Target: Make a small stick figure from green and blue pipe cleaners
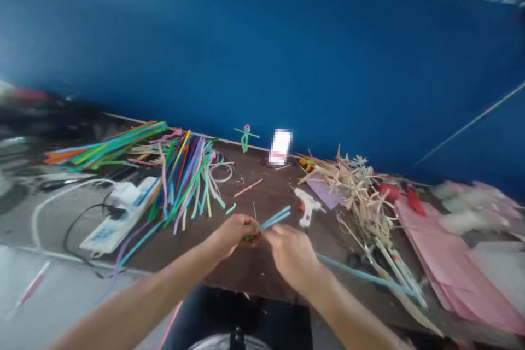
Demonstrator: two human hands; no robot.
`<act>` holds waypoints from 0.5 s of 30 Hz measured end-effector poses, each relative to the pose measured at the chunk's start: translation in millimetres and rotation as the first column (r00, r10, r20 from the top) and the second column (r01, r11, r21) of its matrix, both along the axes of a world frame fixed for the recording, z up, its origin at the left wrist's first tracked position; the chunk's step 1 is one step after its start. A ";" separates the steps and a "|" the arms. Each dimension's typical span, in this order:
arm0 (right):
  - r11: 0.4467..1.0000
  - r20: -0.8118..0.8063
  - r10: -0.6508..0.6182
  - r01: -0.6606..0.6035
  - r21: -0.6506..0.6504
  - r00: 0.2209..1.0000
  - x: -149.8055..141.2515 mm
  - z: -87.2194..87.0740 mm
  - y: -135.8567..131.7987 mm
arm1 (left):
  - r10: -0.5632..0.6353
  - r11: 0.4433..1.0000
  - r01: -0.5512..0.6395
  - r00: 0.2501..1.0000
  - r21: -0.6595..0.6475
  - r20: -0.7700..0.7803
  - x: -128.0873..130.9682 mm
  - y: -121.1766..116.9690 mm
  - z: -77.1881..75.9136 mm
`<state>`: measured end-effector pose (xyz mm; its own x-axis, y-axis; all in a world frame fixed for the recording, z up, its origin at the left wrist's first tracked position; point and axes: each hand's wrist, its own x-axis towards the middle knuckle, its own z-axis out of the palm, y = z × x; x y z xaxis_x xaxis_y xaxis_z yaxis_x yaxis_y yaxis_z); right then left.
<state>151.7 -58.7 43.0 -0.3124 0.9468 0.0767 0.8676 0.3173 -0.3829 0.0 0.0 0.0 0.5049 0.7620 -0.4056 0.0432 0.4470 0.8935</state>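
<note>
My left hand (234,234) is closed in a pinch near the front of the dark table, with a bit of green showing between its fingers. Two short lengths of light-blue pipe cleaner (276,217) stick up to the right from where both hands nearly meet. Close beside it, my right hand (290,251) is also closed, its fingertips at the base of those blue lengths. Past my right wrist, a long blue pipe cleaner (365,272) stretches rightward. A small green pipe-cleaner figure (245,139) stands upright against the blue wall. Fingers hide how the pieces join.
Many coloured pipe cleaners (184,175) lie to the left, beside a white power strip (117,224) with cables. A white glue gun (307,206) rests right of my hands. Farther right are dried straw-like strips (356,186) and pink sheets (443,262). A blurred-out bright rectangle (281,146) leans at the back.
</note>
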 end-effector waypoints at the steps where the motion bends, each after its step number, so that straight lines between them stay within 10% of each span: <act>1: 0.999 -0.062 -0.036 0.035 -0.016 0.997 3.0 -2.7 3.5 | 0.005 0.997 -0.002 0.999 0.078 -0.040 0.2 0.7 2.5; 7: 0.942 -0.541 -0.155 -0.041 -0.333 0.826 11.9 -15.4 16.8 | -0.131 0.883 0.216 0.966 0.416 -0.224 -6.4 5.4 24.8; 15: 0.871 -0.738 -0.437 0.037 -0.490 0.515 -5.3 -32.9 13.0 | -0.181 0.867 0.268 0.955 0.421 -0.234 -8.6 13.0 22.7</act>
